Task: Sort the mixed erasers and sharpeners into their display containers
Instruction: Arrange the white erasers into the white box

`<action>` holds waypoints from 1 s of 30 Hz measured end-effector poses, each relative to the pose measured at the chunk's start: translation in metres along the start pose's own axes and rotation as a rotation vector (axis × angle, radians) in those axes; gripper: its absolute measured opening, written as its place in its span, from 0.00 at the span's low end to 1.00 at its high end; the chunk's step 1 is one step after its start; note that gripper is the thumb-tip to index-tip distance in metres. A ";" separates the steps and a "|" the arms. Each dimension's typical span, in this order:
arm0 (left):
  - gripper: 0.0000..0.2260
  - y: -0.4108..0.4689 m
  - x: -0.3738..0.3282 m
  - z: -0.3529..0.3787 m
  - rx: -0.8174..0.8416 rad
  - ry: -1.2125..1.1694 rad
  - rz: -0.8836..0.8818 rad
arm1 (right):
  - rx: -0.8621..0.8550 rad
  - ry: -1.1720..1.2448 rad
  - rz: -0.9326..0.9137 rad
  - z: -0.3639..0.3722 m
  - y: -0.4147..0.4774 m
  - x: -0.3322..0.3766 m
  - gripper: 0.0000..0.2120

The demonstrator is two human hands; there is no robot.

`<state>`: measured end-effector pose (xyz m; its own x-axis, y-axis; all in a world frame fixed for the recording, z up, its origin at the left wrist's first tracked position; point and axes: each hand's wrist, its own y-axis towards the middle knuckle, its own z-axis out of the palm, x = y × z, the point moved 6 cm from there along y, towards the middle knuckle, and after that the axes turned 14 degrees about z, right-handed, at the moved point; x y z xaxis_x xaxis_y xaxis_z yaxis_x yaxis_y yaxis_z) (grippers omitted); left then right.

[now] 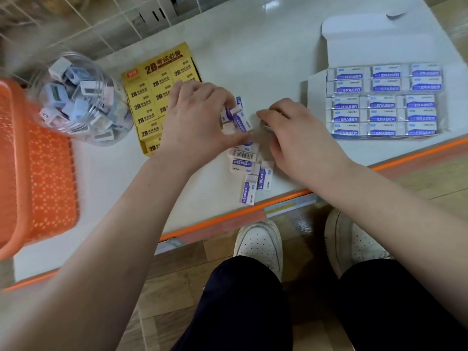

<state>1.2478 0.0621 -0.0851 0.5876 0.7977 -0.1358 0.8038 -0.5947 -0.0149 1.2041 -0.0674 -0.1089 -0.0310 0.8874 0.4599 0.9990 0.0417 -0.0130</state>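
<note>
Yellow box [162,65]: "2B 考试必备" on the lid, "2B" on the erasers inside. White box [379,39], right of it: "ERASER" sleeves. Loose erasers [249,188] between: "ERASER", "deli", one barcode.

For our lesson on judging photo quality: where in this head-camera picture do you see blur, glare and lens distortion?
Head view: the orange basket and sharpener jar at the left edge are smeared by blur; glare spots the white table at the top; the forearms balloon toward the bottom corners, a wide-angle stretch; the loose erasers at the centre read sharpest.
</note>
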 end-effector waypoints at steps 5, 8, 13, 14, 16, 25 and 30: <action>0.26 0.000 0.002 -0.004 -0.047 -0.119 0.045 | -0.074 0.104 0.025 -0.005 -0.009 -0.003 0.15; 0.20 0.000 -0.002 -0.002 -0.013 -0.200 0.191 | -0.024 0.094 -0.001 -0.005 -0.013 -0.004 0.15; 0.11 0.001 -0.010 0.009 -0.004 -0.165 0.225 | 0.069 0.051 0.036 -0.007 -0.022 -0.010 0.08; 0.10 0.001 -0.011 0.009 -0.021 -0.161 0.213 | 0.068 0.045 0.038 -0.008 -0.023 -0.011 0.10; 0.09 0.002 -0.012 0.008 -0.053 -0.157 0.186 | 0.070 0.052 0.049 -0.010 -0.024 -0.012 0.12; 0.08 0.024 -0.045 -0.012 -0.278 -0.282 0.183 | -0.070 0.279 0.005 -0.070 -0.034 -0.039 0.12; 0.10 0.060 -0.079 -0.017 -0.248 -0.307 0.274 | -0.205 0.078 0.155 -0.097 -0.020 -0.100 0.13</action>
<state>1.2513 -0.0345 -0.0582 0.7561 0.5263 -0.3891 0.6433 -0.7069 0.2939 1.1900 -0.2009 -0.0687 0.1170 0.8379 0.5332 0.9774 -0.1925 0.0880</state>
